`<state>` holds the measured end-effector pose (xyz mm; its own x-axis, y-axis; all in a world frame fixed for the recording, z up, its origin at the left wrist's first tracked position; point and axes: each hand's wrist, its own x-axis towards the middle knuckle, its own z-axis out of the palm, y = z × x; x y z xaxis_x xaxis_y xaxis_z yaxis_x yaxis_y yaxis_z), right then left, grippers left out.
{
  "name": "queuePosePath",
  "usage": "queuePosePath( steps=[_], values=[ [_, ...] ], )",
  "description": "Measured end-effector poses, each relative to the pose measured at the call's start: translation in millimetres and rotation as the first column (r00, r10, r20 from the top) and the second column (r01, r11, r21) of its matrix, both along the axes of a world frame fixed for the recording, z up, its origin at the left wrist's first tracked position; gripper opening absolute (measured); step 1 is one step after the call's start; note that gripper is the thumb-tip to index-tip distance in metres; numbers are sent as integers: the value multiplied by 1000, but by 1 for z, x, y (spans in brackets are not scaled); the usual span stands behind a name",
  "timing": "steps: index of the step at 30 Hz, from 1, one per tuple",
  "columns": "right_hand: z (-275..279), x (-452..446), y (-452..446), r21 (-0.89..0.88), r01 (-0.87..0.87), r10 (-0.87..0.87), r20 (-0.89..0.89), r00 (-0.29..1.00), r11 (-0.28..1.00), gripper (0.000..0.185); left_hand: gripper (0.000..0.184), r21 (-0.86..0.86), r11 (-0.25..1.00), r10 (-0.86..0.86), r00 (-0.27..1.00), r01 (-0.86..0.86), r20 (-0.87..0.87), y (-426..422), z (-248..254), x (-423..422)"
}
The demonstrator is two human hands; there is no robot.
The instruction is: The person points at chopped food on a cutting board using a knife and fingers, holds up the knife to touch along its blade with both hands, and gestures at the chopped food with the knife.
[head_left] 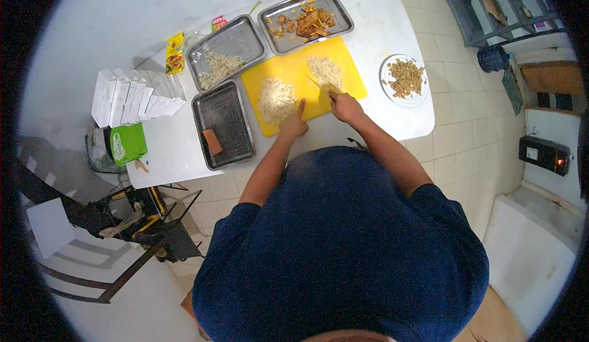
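Observation:
On the yellow cutting board (pixel 300 59) lie two piles of finely chopped pale food. My right hand (pixel 347 108) is closed round the handle of a knife (pixel 319 88), its thin blade slanting up and left beside the right pile (pixel 325 70). A small brownish clump sits near the blade. My left hand (pixel 294 125) rests at the board's near edge, against the lower right side of the left pile (pixel 277 98). Its index finger is stretched out and touches the board; the other fingers are partly hidden. Nothing shows in that hand.
Around the board stand a tray of pale pieces (pixel 197 53), a tray of browned chunks (pixel 307 46), and a dark tray (pixel 236 130) holding an orange-brown block (pixel 212 141). A white plate (pixel 399 99) of brown pieces is at right. White boxes (pixel 123 99) line the left.

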<state>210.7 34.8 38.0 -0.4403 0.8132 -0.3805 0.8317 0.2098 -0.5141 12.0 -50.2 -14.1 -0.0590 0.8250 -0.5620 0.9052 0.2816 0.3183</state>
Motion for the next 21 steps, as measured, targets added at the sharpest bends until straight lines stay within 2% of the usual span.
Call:
queuePosePath(
  steps=[2, 5, 8, 11, 17, 21],
  values=[
    [-5, 0, 1, 9, 22, -22, -1, 1000, 1000, 41, 92, 12, 1000, 3, 1000, -3, 7, 0, -2, -1],
    [-5, 0, 0, 25, 49, -49, 5, 999, 999, 39, 91, -151, 988, 37, 997, -26, 70, 7, 23, 0],
    [5, 0, 11, -25, -36, 39, 123, 992, 999, 38, 90, -161, 987, 41, 997, -30, 62, 8, 24, 1],
    [21, 0, 6, -21, -15, 15, 2, 1000, 1000, 38, 92, -92, 995, 46, 999, -45, 8, 5, 14, 4],
    [-17, 14, -11, -23, 30, -30, -5, 1000, 999, 37, 96, -152, 988, 30, 999, -28, 10, 8, 7, 1],
    [-20, 16, -14, -26, 9, -12, -111, 994, 1000, 39, 96, -119, 993, 23, 1000, -21, 13, 5, 10, 3]
  ],
)
